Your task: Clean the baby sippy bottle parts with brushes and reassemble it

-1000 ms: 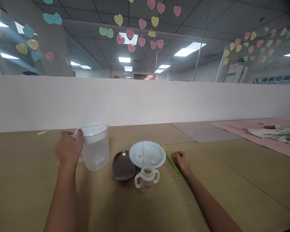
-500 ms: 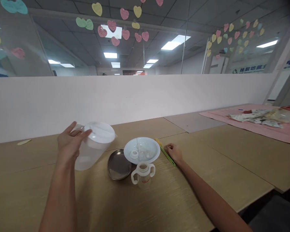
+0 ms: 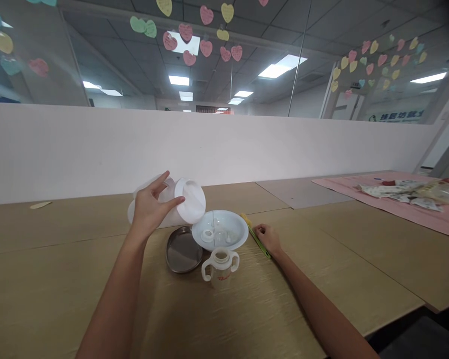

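On the wooden table (image 3: 60,279), left hand (image 3: 149,207) tips the pitcher (image 3: 172,202) over the white bowl (image 3: 220,230).

Lidded pitcher tipped over a white bowl

The translucent plastic pitcher (image 3: 160,207) with a white lid (image 3: 189,200) is held off the table, tipped almost onto its side, lid facing right. A thin stream of water (image 3: 213,222) falls from its lip into the white bowl (image 3: 220,231), which lies just right of it and holds small white bottle parts (image 3: 208,236).
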Demonstrator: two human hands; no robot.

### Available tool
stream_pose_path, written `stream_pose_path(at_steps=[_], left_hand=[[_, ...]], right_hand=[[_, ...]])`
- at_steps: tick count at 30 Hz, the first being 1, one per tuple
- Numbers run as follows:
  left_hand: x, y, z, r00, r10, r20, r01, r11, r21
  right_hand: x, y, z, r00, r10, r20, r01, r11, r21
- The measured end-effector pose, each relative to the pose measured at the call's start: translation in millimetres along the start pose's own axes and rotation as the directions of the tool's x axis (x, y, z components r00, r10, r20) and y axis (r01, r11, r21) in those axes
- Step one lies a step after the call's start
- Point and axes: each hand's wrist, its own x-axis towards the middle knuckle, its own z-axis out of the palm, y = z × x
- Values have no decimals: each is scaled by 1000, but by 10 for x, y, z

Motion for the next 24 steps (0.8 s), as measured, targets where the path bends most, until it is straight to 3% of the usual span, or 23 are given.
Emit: stream_pose_path(at_steps=[7,24], left_hand=[[-5,12,-19,999,51,5,-51,997,49],[-9,62,-72,1000,7,-29,-7,1000,-8]], right_hand=[[-4,-24,-2,1000,-16,22,16,999,-37],[-14,-33,14,1000,-12,28,14,998,-65]])
